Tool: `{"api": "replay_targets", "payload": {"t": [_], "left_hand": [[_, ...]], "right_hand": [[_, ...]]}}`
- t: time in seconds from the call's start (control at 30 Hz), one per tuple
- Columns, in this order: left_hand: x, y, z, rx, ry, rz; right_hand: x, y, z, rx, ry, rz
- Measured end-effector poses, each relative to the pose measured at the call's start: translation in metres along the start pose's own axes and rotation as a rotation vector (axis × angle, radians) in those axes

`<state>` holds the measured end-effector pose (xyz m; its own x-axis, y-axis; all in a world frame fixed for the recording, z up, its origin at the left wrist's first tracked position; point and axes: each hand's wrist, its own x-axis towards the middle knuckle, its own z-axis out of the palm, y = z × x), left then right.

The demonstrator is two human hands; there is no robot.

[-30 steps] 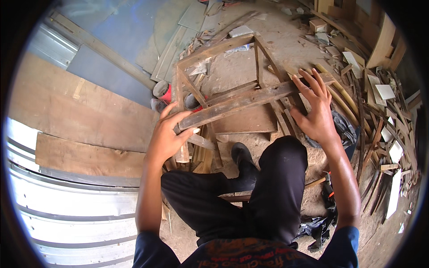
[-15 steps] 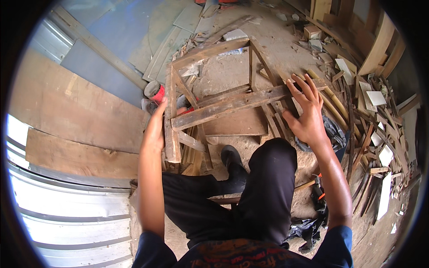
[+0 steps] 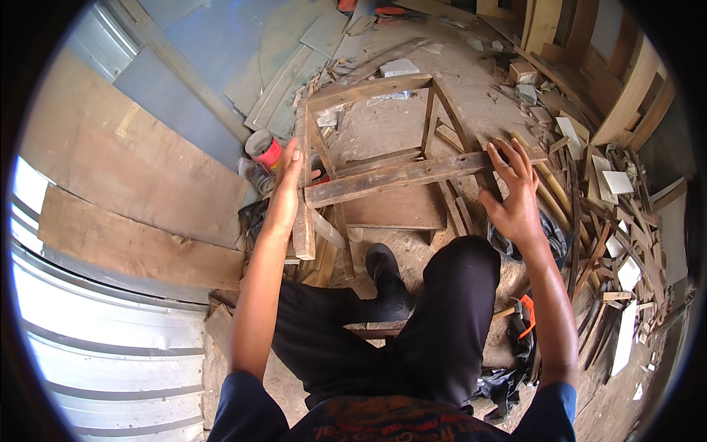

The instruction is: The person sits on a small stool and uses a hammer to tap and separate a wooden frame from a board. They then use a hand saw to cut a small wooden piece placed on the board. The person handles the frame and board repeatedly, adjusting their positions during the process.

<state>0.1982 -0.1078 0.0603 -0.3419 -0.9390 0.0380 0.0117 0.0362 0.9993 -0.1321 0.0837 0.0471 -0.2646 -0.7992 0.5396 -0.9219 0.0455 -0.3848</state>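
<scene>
A rough wooden frame (image 3: 401, 178) of nailed battens stands tilted in front of my knees. My left hand (image 3: 289, 184) lies along the outer side of its left upright, fingers stretched upward and a fingertip showing on the inner side. Across the right end of the front rail, my right hand (image 3: 517, 195) holds on with fingers parted over the far edge and the thumb on the near side. The rail's tip sticks out past this hand. Beneath the frame is a brown wooden board (image 3: 398, 206).
A can with a red label (image 3: 264, 149) stands just left of my left hand. Wood offcuts (image 3: 633, 243) are heaped at the right. An orange-handled tool (image 3: 527, 317) and black plastic (image 3: 501, 387) lie beside my right leg. Plywood (image 3: 132, 162) leans at the left.
The frame and both hands appear slightly further right and lower, as the whole view has shifted. My right fingers are bent more over the rail.
</scene>
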Motion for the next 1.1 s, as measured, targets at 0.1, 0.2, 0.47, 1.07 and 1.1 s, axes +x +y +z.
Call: {"api": "replay_targets", "payload": {"t": [0.1,0.2,0.47,1.07,1.1], "left_hand": [[0.002,-0.004,-0.011,0.097,-0.021,0.003],[-0.006,0.006,-0.002,0.088,0.106,-0.137],[-0.004,0.008,-0.002,0.138,-0.01,-0.196],[-0.017,0.077,-0.007,0.025,0.011,0.32],[-0.013,0.085,-0.01,0.022,-0.006,0.377]], "right_hand": [[0.0,-0.002,0.001,-0.008,-0.002,0.002],[0.0,-0.004,0.004,-0.006,-0.01,-0.002],[0.0,0.001,0.001,0.078,0.01,-0.052],[0.012,-0.021,-0.021,0.046,0.407,-0.304],[0.021,-0.024,-0.017,0.041,0.47,-0.335]]}}
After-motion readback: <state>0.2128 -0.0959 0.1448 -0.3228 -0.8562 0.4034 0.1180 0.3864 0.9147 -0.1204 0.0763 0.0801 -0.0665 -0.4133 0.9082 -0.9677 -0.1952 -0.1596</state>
